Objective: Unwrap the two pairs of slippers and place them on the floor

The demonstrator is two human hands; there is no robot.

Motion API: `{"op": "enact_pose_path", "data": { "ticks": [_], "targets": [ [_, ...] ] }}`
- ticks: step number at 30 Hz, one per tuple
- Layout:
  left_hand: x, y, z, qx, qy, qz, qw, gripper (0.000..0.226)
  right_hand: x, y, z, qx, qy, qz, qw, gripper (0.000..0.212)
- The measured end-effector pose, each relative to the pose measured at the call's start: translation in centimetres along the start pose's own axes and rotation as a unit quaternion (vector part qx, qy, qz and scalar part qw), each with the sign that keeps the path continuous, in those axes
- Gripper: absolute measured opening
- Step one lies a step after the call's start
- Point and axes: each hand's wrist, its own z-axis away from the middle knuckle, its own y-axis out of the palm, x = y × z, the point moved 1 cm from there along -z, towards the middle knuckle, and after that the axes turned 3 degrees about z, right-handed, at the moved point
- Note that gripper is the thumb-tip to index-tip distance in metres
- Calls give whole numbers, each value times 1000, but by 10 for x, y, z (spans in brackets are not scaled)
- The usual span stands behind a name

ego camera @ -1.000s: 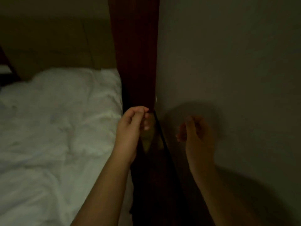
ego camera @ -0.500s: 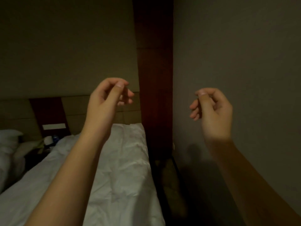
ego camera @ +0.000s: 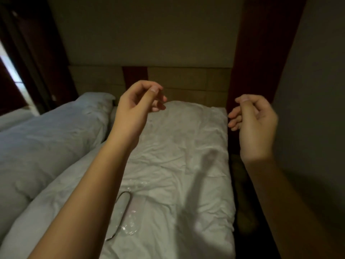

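My left hand (ego camera: 137, 106) and my right hand (ego camera: 256, 124) hang in the air above the head end of a white bed (ego camera: 179, 150). Both have loosely curled fingers and hold nothing. A pale slipper pair in crinkled clear plastic wrap (ego camera: 124, 214) lies on the sheet near the bed's front, partly hidden by my left forearm. In the dark gap between bed and wall, dim tan shapes (ego camera: 244, 215) rest on the floor; I cannot tell what they are.
A rolled white duvet (ego camera: 43, 139) lies along the bed's left side. A padded headboard (ego camera: 186, 81) and a dark red wooden post (ego camera: 261, 53) stand behind. The grey wall (ego camera: 313, 109) closes the right side, leaving a narrow floor strip.
The view has swung left from the floor gap onto the bed. Both hands rose from low in the gap to chest height, and the wrapped slippers came into sight.
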Motion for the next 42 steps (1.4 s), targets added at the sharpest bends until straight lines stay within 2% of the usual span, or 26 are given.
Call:
{"op": "enact_pose_path", "data": {
  "ticks": [6, 11, 14, 18, 24, 31, 38, 42],
  "targets": [
    [17, -137, 14, -64, -36, -8, 997, 13, -11, 129, 64, 85, 22, -11, 996, 18],
    [45, -279, 6, -77, -50, -35, 995, 16, -35, 262, 122, 104, 47, -33, 993, 17],
    [66, -360, 2, -82, -78, -54, 992, 19, -50, 338, 156, 116, 58, -6, 992, 21],
    [97, -423, -5, -68, -126, -49, 988, 22, -68, 399, 186, 129, 86, 18, 988, 14],
    [176, -450, -10, -45, -210, -24, 976, 23, -131, 425, 198, 118, 153, 65, 979, 14],
    [324, -431, 18, -29, -358, -30, 933, 17, -278, 415, 226, 123, 285, 141, 940, 12],
    [484, -434, 65, -4, -494, -92, 865, 20, -444, 401, 299, 125, 423, 238, 865, 11],
    [559, -441, 118, 63, -555, -178, 810, 33, -513, 390, 363, 184, 530, 261, 786, 13]
  ]
}}
